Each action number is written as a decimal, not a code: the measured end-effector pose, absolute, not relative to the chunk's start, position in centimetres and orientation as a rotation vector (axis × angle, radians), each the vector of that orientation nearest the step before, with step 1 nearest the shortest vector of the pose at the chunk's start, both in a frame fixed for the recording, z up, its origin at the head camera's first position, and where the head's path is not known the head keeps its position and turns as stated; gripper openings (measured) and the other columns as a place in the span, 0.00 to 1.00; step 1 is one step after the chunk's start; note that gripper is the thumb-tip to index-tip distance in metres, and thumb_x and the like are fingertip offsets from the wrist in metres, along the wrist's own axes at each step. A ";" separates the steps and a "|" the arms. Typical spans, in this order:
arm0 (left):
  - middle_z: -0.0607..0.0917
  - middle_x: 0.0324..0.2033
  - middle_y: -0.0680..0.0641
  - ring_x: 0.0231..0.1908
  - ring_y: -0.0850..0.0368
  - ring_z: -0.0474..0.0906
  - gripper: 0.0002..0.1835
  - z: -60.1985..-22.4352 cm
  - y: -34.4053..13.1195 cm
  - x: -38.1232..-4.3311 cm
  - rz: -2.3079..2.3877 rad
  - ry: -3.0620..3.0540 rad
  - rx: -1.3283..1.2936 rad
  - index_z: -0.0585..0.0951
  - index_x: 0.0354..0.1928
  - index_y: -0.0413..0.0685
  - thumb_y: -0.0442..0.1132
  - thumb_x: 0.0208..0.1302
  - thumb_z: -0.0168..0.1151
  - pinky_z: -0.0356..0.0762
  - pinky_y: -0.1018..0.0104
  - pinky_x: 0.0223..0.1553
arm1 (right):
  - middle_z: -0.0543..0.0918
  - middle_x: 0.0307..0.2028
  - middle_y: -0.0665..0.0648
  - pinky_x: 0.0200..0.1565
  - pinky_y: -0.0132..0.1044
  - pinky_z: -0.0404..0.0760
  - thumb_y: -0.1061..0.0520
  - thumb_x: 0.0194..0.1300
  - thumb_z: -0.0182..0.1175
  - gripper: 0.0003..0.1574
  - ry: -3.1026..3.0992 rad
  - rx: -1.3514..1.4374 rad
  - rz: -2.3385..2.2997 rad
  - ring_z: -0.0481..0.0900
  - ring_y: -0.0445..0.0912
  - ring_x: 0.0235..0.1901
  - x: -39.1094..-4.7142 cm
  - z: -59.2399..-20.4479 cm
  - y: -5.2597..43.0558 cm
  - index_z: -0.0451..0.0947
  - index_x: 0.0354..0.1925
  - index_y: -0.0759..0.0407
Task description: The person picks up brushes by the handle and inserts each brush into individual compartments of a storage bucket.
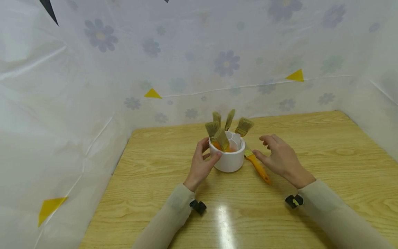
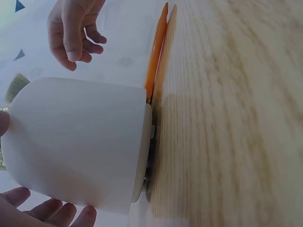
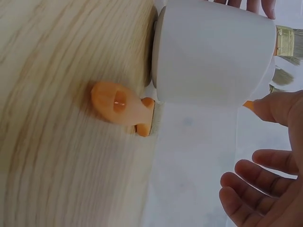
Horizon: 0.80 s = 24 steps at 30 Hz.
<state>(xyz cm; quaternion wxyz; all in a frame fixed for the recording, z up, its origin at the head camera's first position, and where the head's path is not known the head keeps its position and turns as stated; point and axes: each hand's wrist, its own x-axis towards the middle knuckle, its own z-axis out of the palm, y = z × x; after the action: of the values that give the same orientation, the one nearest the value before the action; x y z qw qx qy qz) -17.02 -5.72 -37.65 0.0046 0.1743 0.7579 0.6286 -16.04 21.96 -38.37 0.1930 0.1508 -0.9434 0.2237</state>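
A white round brush holder (image 1: 229,162) with inner dividers stands on the wooden table, several paintbrushes (image 1: 221,139) poking out of it bristles up. My left hand (image 1: 201,165) grips its left side, thumb at the front rim and fingers around the far side. One loose paintbrush (image 1: 258,168) with an orange handle lies on the table just right of the holder, bristles toward it. Above and right of that brush hovers my right hand (image 1: 281,158), its fingers loosely bent around nothing. In the right wrist view, the loose brush's handle end (image 3: 116,104) faces the camera.
The wooden table (image 1: 149,214) reaches back to a plastic sheet (image 1: 186,62) printed with flowers, which also hangs at both sides. Yellow triangle markers (image 1: 296,76) are stuck on the sheet. Dark wrist cameras (image 1: 198,206) sit on both sleeves.
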 end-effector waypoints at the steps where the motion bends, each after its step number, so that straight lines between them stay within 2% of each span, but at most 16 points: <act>1: 0.65 0.65 0.36 0.65 0.41 0.61 0.36 -37.7 -5.7 -17.0 1.968 2.375 0.547 0.56 0.71 0.38 0.37 0.65 0.61 0.64 0.41 0.60 | 0.79 0.42 0.63 0.32 0.50 0.79 0.46 0.61 0.65 0.32 -2.661 0.415 0.633 0.77 0.55 0.38 -16.1 -38.4 22.0 0.72 0.56 0.64; 6: 0.65 0.65 0.37 0.65 0.42 0.61 0.36 -37.7 -5.8 -17.1 1.956 2.378 0.556 0.56 0.71 0.40 0.39 0.66 0.61 0.64 0.42 0.60 | 0.78 0.43 0.63 0.33 0.50 0.78 0.44 0.63 0.63 0.33 -2.719 0.383 0.656 0.77 0.55 0.38 -16.5 -38.6 22.4 0.72 0.57 0.65; 24: 0.65 0.64 0.35 0.64 0.41 0.62 0.35 -37.7 -5.8 -17.0 1.976 2.377 0.558 0.57 0.70 0.40 0.38 0.65 0.61 0.64 0.41 0.60 | 0.78 0.45 0.67 0.37 0.50 0.78 0.45 0.63 0.64 0.35 -2.866 0.409 0.859 0.77 0.54 0.38 -18.0 -39.0 23.5 0.70 0.59 0.66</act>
<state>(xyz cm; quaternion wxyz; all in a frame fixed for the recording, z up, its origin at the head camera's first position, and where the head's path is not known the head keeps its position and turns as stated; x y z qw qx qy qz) -16.97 -5.77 -37.71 0.0003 0.1775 0.7568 0.6291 -18.02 23.53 -39.04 0.0609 0.1351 -0.9473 0.2840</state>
